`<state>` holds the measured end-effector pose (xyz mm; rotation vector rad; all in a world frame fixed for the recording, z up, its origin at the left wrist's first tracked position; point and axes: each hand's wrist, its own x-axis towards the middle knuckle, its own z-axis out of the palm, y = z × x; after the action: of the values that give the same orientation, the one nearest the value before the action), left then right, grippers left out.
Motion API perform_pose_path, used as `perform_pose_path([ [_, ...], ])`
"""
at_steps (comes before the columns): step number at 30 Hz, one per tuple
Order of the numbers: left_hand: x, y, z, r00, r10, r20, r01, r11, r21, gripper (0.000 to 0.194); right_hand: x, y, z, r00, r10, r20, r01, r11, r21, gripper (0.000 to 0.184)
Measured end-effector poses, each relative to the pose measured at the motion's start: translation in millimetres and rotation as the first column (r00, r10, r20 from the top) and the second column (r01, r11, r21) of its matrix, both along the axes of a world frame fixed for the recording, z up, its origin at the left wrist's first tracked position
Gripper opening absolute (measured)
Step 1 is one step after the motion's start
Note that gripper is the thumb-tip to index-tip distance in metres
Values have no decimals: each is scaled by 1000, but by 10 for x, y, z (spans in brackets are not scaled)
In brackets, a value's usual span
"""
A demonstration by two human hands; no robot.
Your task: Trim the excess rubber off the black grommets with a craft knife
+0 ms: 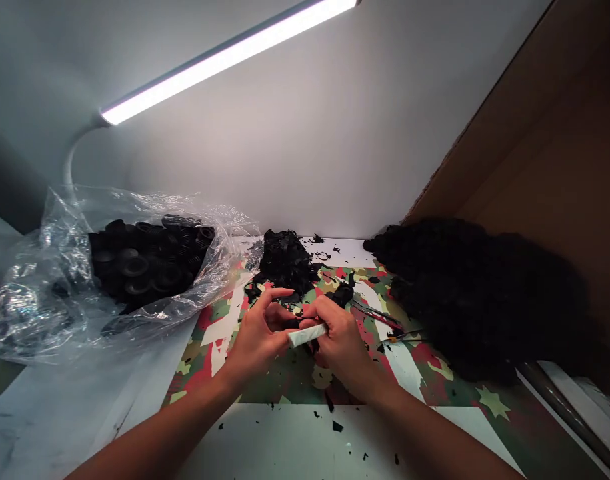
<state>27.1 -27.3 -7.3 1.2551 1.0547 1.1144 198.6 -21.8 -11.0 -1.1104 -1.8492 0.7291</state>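
Observation:
My left hand (262,332) is closed, its thumb and fingers gripping a small black part (291,324), mostly hidden by the fingers. Close against it, my right hand (339,333) wraps round a tool with a white, tape-like handle (307,335); the tool's working end is hidden. Behind both hands rises a heap of black scraps (285,260). Metal tweezers-like tools (377,312) lie just right of my right hand.
An open clear plastic bag (39,300) full of black ring-shaped parts (135,267) stands at left. A large black pile (465,293) leans by a cardboard wall (545,133) at right. Above hangs a lit lamp (229,63). Black crumbs dot the patterned mat (279,380).

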Motion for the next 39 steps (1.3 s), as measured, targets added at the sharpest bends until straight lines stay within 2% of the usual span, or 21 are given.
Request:
perform_pose_path([
  [4,42,-58,14,987,46,-157,-23,989,147,51,-53,0,17,997,-29,78,26,999,38,23],
  [7,73,-95,-48,931,153,-331,-29,936,350,52,-79,-6,93,995,-41,89,47,997,-56,24],
  [9,82,-101,-125,888,250,-386,-10,850,527,48,-91,-11,144,995,-58,76,68,990,-125,24],
  [11,81,-91,-203,861,317,-398,44,732,680,42,-100,-14,174,995,-85,60,93,983,-157,23],
  [13,76,-75,-261,857,331,-396,115,626,772,43,-104,-13,173,992,-109,57,117,980,-159,21],
  [15,80,-65,-283,867,321,-381,141,575,806,48,-99,-11,151,990,-120,76,130,980,-153,21],
  [17,98,-70,-269,885,323,-335,89,589,803,53,-86,-4,120,988,-125,94,137,980,-142,22],
  [19,121,-86,-229,906,318,-281,-15,686,728,58,-63,10,93,990,-107,88,118,985,-129,22],
  [22,128,-108,-158,940,247,-235,-103,862,496,65,-13,40,68,998,-7,63,13,996,-84,23],
  [23,119,-110,-139,950,215,-227,-99,897,432,67,8,50,63,997,28,72,-23,998,-60,23],
  [25,91,-104,-114,964,148,-222,-60,931,360,70,49,62,52,987,79,138,-80,997,7,24],
  [28,44,-72,-109,970,59,-235,18,950,311,78,78,58,33,937,157,313,-201,973,114,25],
  [30,23,-53,-126,965,47,-260,43,943,330,80,58,51,12,909,141,391,-217,964,156,24],
  [32,14,-54,-156,957,64,-283,61,909,412,80,22,67,-21,914,82,396,-146,980,134,24],
  [36,19,-118,-198,970,84,-229,79,780,621,66,44,250,-102,958,-66,280,74,997,-17,19],
  [37,22,-130,-192,980,89,-178,43,780,625,64,83,313,-117,960,-110,259,122,992,-32,18],
  [39,25,-125,-161,994,100,-46,-61,849,525,68,178,414,-132,960,-148,238,164,985,-50,15],
])
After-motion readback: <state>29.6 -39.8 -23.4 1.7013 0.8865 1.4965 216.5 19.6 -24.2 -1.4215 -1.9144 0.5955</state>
